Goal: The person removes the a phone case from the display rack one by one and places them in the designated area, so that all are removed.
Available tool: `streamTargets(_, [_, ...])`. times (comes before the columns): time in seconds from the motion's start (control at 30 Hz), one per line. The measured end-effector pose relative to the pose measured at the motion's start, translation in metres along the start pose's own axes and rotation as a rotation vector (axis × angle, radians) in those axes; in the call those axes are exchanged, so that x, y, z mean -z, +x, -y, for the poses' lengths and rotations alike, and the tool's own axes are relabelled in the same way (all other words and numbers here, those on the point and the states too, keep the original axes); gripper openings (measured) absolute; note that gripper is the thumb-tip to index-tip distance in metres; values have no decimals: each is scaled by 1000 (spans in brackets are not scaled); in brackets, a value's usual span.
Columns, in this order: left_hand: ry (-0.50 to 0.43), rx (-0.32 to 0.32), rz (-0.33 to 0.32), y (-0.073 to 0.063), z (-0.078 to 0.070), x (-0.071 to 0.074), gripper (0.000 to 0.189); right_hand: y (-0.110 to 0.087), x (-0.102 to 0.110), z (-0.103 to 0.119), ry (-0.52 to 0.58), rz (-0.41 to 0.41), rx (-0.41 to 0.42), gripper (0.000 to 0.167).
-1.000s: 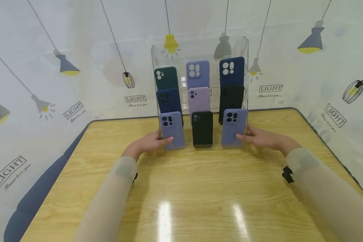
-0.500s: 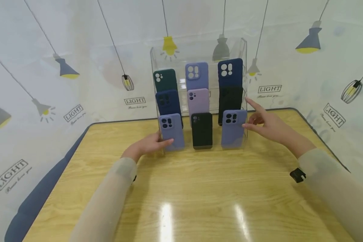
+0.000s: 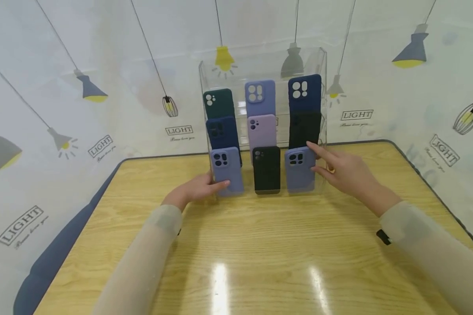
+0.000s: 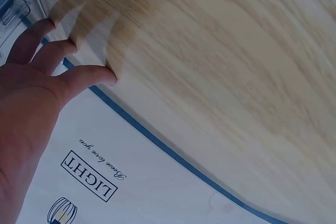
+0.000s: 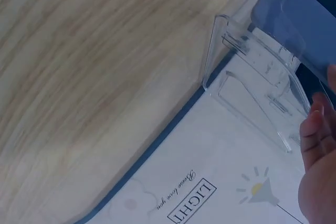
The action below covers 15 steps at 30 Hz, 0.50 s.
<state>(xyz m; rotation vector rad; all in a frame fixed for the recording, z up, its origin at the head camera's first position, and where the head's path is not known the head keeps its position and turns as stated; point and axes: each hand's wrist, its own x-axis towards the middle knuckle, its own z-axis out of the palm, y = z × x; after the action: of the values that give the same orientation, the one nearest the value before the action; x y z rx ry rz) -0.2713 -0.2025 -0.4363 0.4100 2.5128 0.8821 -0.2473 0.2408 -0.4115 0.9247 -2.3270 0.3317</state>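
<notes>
A clear acrylic display stand (image 3: pixel 322 65) stands at the back of the wooden table, holding phone cases in three tiers. My left hand (image 3: pixel 199 187) grips its lower left side, thumb across the front of the left periwinkle phone case (image 3: pixel 229 168). The fingers of that hand (image 4: pixel 50 56) spread beside the stand, tips close to the tabletop. At the bottom right, my right hand (image 3: pixel 347 172) touches another periwinkle phone case (image 3: pixel 299 175). Its index fingertip meets the top right corner and its thumb the right edge; the remaining fingers are mostly hidden.
A black phone case (image 3: pixel 266 173) stands between the two front ones. Behind rise a lilac case (image 3: pixel 262 133), a dark green case (image 3: pixel 219 101) and several blue and black ones. Wall covering printed with lamps borders the wooden tabletop (image 3: pixel 252 245).
My right hand has come off the stand's right side, lifted, then moved in to the right periwinkle phone case, which has shifted slightly left. My left hand keeps its place.
</notes>
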Motion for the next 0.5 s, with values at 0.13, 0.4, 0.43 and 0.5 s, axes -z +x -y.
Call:
streamTargets(0.13, [-1, 15, 1, 0, 0, -1, 103, -2, -2, 3, 59, 71, -41, 93])
streamTargets(0.4, [19, 33, 16, -3, 1, 0, 107, 0, -1, 9, 146, 187, -122, 91])
streamTargets(0.43, [17, 30, 18, -3, 2, 0, 107, 1, -1, 10, 146, 190, -117, 91])
streamTargets(0.5, [17, 27, 17, -2, 2, 0, 108, 2, 1, 10, 143, 188, -98, 93])
